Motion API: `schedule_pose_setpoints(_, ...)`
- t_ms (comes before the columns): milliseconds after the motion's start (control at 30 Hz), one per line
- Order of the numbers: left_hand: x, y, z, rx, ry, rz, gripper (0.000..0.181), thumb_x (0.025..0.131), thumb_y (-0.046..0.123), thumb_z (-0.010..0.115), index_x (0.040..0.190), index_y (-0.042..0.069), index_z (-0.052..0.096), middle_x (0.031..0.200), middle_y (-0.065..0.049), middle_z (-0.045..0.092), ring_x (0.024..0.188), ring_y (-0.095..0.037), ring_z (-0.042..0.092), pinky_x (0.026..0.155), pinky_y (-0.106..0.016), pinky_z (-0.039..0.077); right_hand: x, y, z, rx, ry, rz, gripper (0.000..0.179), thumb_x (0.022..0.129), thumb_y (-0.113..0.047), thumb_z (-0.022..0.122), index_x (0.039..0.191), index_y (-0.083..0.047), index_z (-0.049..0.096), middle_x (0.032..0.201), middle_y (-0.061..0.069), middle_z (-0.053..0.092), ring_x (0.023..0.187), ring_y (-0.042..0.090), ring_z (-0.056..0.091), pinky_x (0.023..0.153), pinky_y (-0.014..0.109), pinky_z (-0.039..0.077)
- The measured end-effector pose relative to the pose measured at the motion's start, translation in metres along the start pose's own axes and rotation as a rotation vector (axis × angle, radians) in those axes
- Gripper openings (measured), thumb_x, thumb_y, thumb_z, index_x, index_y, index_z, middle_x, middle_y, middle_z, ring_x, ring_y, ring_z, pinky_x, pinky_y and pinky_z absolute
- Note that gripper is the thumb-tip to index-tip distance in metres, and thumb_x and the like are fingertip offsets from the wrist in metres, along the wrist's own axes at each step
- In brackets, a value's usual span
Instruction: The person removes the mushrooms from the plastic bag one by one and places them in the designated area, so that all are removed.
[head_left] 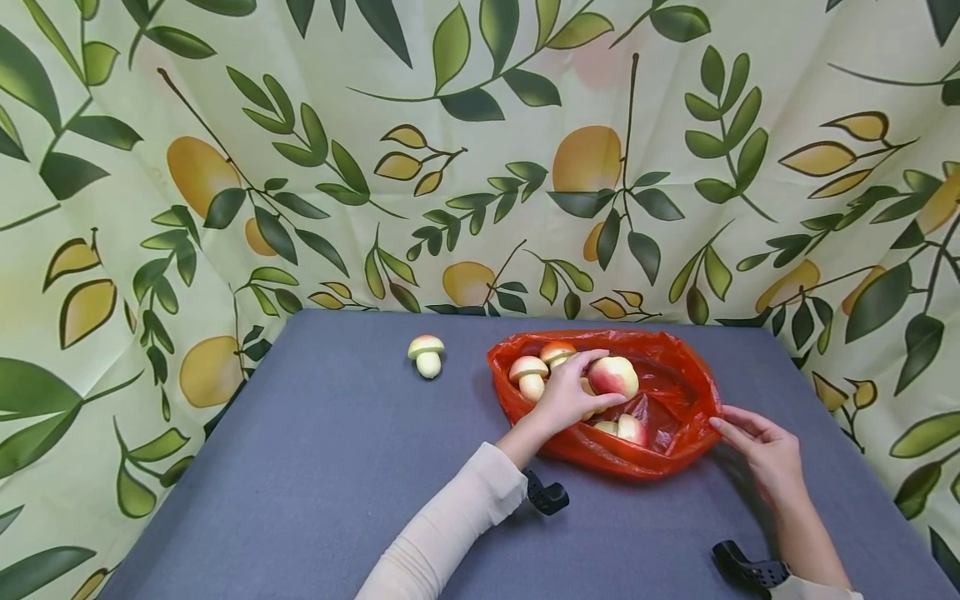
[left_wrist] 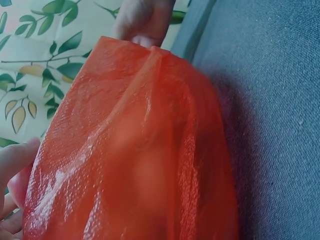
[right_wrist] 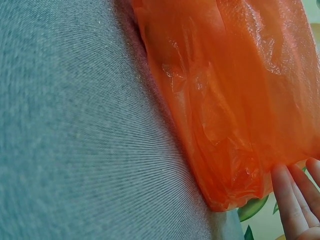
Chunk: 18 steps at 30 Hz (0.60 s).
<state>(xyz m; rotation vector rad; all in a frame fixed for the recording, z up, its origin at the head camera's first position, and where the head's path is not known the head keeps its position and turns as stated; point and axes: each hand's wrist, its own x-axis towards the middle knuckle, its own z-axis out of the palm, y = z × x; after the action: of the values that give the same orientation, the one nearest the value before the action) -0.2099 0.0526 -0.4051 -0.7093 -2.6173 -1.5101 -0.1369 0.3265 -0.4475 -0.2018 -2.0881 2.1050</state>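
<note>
A red plastic bag (head_left: 678,450) lies with its mouth spread wide on the table. My left hand (head_left: 567,392) reaches over its near rim and holds a toy mushroom (head_left: 615,377) by its red-and-yellow cap; its stem is hidden. Several more mushrooms lie in the bag, among them a pale pink-capped one (head_left: 529,377) and an orange-capped one (head_left: 557,352). At the bag's right side, my right hand (head_left: 768,454) pinches the rim between thumb and fingers. In the left wrist view, the bag's side (left_wrist: 135,140) hides most of what is inside.
Another toy mushroom (head_left: 427,357) with a greenish-red cap stands alone on the blue-grey table (head_left: 300,467), left of the bag. A leaf-and-fruit patterned cloth (head_left: 495,192) hangs behind the table and at both sides.
</note>
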Motion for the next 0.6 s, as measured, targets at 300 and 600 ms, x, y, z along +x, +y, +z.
schedule_pose_setpoints(300,0.0021,-0.0019,0.0073,-0.104,-0.021,0.004,0.064,0.078,0.024,0.081,0.134,0.009,0.054,0.133,-0.006,0.063,0.120,-0.016,0.061,0.102,-0.019,0.048,0.0004,0.0009,0.0005,0.026,-0.006,-0.033,0.025,0.088,-0.005,0.066,0.094,-0.028,0.075,0.081,-0.022,0.073,0.072,-0.006,0.069,0.065,0.010,0.055)
schedule_pose_setpoints(600,-0.0009,-0.0068,0.0060,-0.204,-0.035,0.001,0.057,0.081,0.018,0.077,0.132,0.005,0.055,0.130,-0.013,0.064,0.123,-0.023,0.061,0.105,-0.023,0.049,-0.0006,0.0012,0.0013,0.030,-0.004,-0.030,0.025,0.088,-0.005,0.067,0.093,-0.028,0.075,0.081,-0.022,0.073,0.072,-0.006,0.069,0.065,0.010,0.056)
